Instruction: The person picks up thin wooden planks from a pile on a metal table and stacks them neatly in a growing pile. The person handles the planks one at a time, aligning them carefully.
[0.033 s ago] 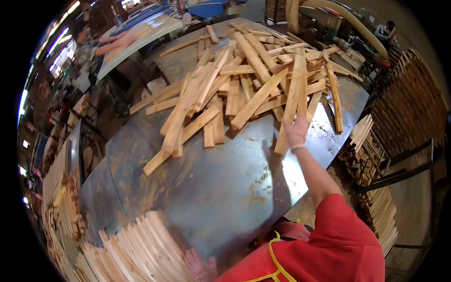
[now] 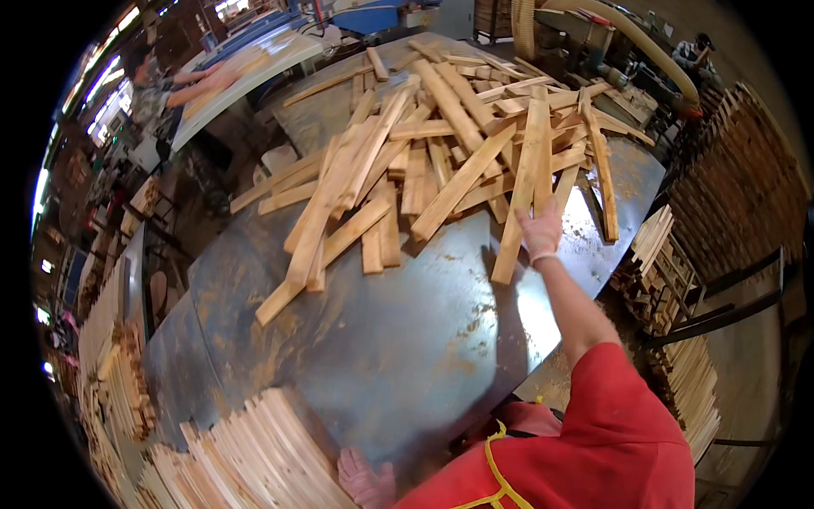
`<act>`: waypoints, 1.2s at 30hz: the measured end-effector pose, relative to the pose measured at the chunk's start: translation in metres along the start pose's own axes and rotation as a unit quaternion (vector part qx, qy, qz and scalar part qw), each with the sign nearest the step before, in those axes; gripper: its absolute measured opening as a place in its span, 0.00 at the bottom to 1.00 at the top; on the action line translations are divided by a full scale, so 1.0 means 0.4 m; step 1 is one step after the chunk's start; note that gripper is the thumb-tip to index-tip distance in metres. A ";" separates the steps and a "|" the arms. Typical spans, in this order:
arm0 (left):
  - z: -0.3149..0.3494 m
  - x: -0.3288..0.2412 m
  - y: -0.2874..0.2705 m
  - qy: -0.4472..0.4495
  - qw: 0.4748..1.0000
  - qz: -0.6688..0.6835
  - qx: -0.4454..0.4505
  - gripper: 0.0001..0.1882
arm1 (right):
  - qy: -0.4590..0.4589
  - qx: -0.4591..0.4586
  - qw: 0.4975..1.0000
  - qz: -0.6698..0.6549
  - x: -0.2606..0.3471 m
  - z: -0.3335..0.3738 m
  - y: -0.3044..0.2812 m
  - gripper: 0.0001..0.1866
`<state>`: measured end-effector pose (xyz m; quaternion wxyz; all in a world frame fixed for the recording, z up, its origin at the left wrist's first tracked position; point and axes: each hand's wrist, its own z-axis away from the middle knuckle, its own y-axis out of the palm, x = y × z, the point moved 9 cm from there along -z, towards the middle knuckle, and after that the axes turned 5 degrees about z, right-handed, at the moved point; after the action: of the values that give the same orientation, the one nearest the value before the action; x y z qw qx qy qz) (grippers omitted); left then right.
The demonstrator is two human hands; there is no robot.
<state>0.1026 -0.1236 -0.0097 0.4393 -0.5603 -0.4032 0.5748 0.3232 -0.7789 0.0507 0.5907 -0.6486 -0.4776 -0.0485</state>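
A loose heap of wooden strips (image 2: pixel 415 170) lies crisscross on the far half of a metal-topped table (image 2: pixel 398 339). My right hand (image 2: pixel 540 233), in a pale thin glove, reaches to the heap's near right side. Its thumb and fingers are around the near end of a wooden strip (image 2: pixel 545 174), beside a longer strip (image 2: pixel 519 204) that points toward me. At the lower edge my left hand (image 2: pixel 365 482), gloved too, has its thumb apart from its fingers. It is next to a row of strips laid side by side (image 2: pixel 263 450) and holds nothing.
Sawdust patches the metal top. Stacked strips (image 2: pixel 119 373) stand at the left, with more piles (image 2: pixel 653 280) beyond the table's right edge near a black metal frame (image 2: pixel 721 310). A person (image 2: pixel 161 93) works at another table at far left. A ribbed hose (image 2: pixel 644 34) arches at far right.
The view has shifted slightly. My right hand is a little lower and farther right against the long strip, with thumb and fingers more spread. My left hand stays beside the row.
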 end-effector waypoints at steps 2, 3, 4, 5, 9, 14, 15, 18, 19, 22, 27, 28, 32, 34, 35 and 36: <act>-0.079 -0.112 0.050 0.050 0.997 0.015 0.054 0.51 | 0.022 -0.046 0.998 0.032 -0.075 -0.152 -0.012 0.45; -0.114 -0.179 0.057 0.060 0.994 0.033 0.082 0.50 | 0.048 -0.016 0.999 0.017 -0.098 -0.222 0.003 0.47; -0.148 -0.255 0.052 0.065 0.990 0.052 0.112 0.50 | 0.073 0.018 0.997 0.003 -0.111 -0.271 0.026 0.50; -0.171 -0.318 0.057 0.068 0.985 0.071 0.142 0.50 | 0.088 0.066 0.993 -0.053 -0.104 -0.303 0.061 0.50; -0.205 -0.443 0.095 0.096 0.982 0.085 0.140 0.50 | 0.054 0.263 0.923 -0.274 0.040 -0.226 0.192 0.46; -0.323 -0.513 0.138 0.011 0.985 0.147 0.094 0.57 | 0.087 0.388 0.791 -0.465 0.153 0.196 0.265 0.31; -0.357 -0.511 0.160 -0.026 0.978 0.169 0.121 0.59 | 0.117 0.434 0.784 -0.427 0.138 0.293 0.285 0.32; -0.417 -0.504 0.162 -0.101 0.961 0.194 0.170 0.63 | 0.177 0.546 0.677 -0.461 0.146 0.627 0.325 0.34; -0.402 -0.492 0.142 -0.113 0.963 0.178 0.168 0.63 | 0.146 0.589 0.691 -0.393 0.164 0.714 0.309 0.34; -0.292 -0.357 0.137 -0.191 0.953 0.142 0.188 0.63 | 0.034 0.687 0.691 -0.222 0.235 0.905 0.226 0.33; -0.031 -0.092 0.116 -0.290 0.917 0.249 0.114 0.45 | -0.112 0.804 0.526 -0.253 0.322 1.215 0.160 0.34; -0.005 -0.086 0.046 -0.310 0.916 0.241 0.084 0.39 | -0.100 0.832 0.486 -0.248 0.313 1.267 0.164 0.34; 0.135 0.110 0.019 -0.232 0.970 -0.071 -0.012 0.44 | -0.128 0.823 0.526 -0.172 0.282 1.327 0.143 0.34; 0.176 0.165 0.017 -0.173 0.971 -0.144 -0.077 0.48 | -0.086 0.820 0.536 -0.181 0.266 1.271 0.124 0.33; 0.206 0.201 0.015 -0.205 0.964 -0.158 -0.065 0.50 | -0.072 0.808 0.553 -0.190 0.248 1.239 0.128 0.33; 0.212 0.218 0.005 -0.225 0.958 -0.170 -0.054 0.52 | -0.054 0.789 0.578 -0.200 0.223 1.186 0.138 0.32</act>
<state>0.0189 -0.0385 -0.0329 0.3976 -0.3631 -0.6112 0.5801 0.1707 -0.3349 -0.0743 0.8176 0.1842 -0.4765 0.2657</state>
